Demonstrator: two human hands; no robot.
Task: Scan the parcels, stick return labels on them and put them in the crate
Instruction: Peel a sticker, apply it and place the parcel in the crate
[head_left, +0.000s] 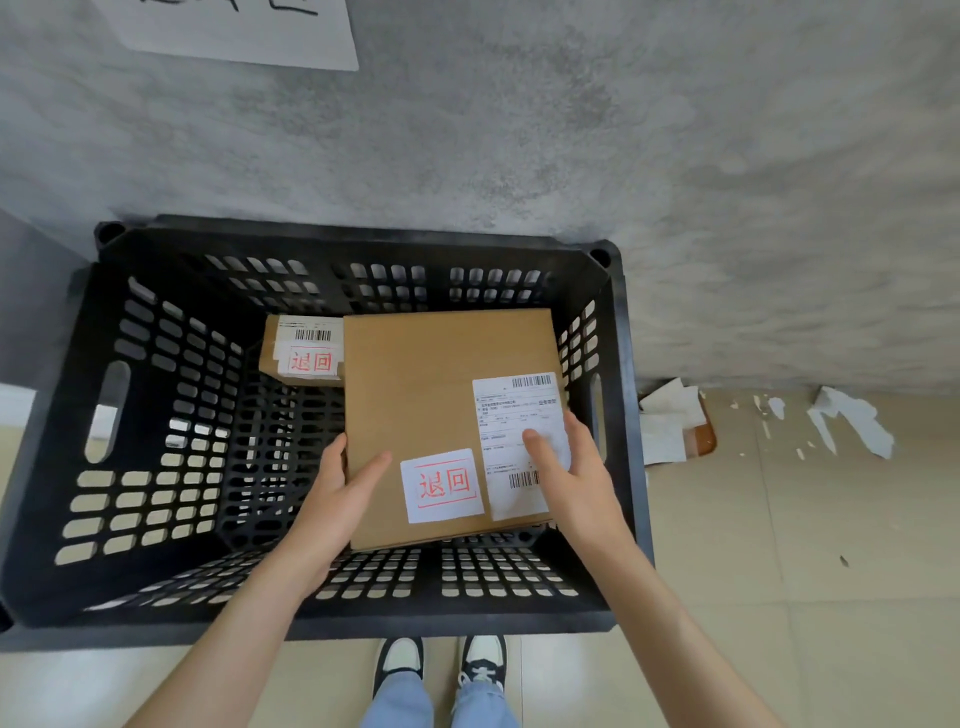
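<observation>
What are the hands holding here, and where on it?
The large cardboard parcel: left hand grips its left edge, right hand its right edge, thumb on the shipping label.

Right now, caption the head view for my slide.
The left hand and right hand hold a large cardboard parcel with a return label inside the black crate, beside a smaller labelled parcel.

Two parcels (447, 415) inside crate (358, 618)

Even soft daylight, wide-angle edge bending.
</observation>
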